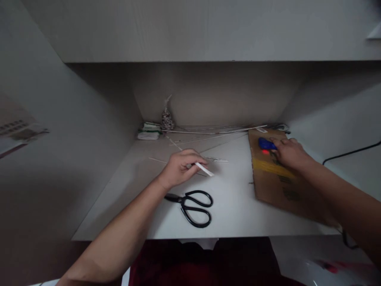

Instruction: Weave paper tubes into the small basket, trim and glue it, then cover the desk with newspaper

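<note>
My left hand is over the middle of the white desk, pinching a short white strip, likely rolled paper, between thumb and fingers. Just below it lies a pair of black-handled scissors, blades partly hidden by my wrist. At the right, my right hand is closed around what looks like a blue glue gun, with a red light glowing on it. That tool is over a brown cardboard sheet with yellow tape. Its front end is too blurred to make out.
Several thin sticks lie along the back of the desk. A small woven cone-shaped piece stands at the back left beside a white-and-green packet. A black cable runs along the right. An overhead panel hangs above.
</note>
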Tool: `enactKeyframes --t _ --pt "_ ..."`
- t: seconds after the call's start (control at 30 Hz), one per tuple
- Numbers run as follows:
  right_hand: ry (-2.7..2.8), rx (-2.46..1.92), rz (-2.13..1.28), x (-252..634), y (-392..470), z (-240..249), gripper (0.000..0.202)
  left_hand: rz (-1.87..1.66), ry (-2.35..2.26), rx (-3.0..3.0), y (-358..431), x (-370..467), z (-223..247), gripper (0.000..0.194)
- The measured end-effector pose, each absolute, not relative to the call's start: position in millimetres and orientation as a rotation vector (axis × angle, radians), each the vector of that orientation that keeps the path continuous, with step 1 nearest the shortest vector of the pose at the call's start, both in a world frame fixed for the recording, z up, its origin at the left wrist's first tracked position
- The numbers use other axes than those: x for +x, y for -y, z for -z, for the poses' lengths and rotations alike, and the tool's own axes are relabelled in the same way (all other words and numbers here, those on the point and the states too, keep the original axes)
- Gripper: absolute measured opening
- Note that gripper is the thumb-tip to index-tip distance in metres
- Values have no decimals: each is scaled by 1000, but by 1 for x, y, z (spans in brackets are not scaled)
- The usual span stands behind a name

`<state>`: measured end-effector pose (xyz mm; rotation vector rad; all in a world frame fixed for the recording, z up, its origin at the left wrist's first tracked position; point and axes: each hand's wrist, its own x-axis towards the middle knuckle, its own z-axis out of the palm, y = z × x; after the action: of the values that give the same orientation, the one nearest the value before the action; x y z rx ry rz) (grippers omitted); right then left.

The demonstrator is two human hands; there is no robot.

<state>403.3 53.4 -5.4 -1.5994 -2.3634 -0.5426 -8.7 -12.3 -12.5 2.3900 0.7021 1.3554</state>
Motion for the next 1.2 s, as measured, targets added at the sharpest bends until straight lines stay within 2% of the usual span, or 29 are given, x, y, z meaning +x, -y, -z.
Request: enactKeyframes --t 0.17,0.27,0.33,0.47,0.63,0.8,0.9,1.03,1.1,1.2 --pt "2313 -1849 506 387 -73 12 39 -1159 -720 2554 7 -8 23 20" --pt "2208 -1941 544 354 -75 14 37 -1166 -806 2588 5 -10 23 26" --pt "2272 -1836 494 316 -65 15 31 -1189 -853 2604 5 -10 23 30" --pt "2552 -1337 -162 226 -30 26 26 -1203 -864 2638 4 -10 25 28" --pt "2714 -1128 -43 172 -5 42 16 -1201 -868 2668 3 -10 27 28" --pt "2591 -1229 -74 185 -1 41 18 -1263 -838 2733 4 -10 25 25" --pt "2277 -1351 -420 209 -2 37 15 -1385 -883 2761 6 -10 24 20" --pt "1679 -1268 -873 247 -4 24 19 -1586 -936 2733 7 -10 23 16" --pt "1458 -1209 -881 260 0 11 22 -1594 -938 2728 7 -10 23 17" --pt "1379 -1120 -661 267 13 -10 27 -1542 -920 2739 8 -8 24 17"
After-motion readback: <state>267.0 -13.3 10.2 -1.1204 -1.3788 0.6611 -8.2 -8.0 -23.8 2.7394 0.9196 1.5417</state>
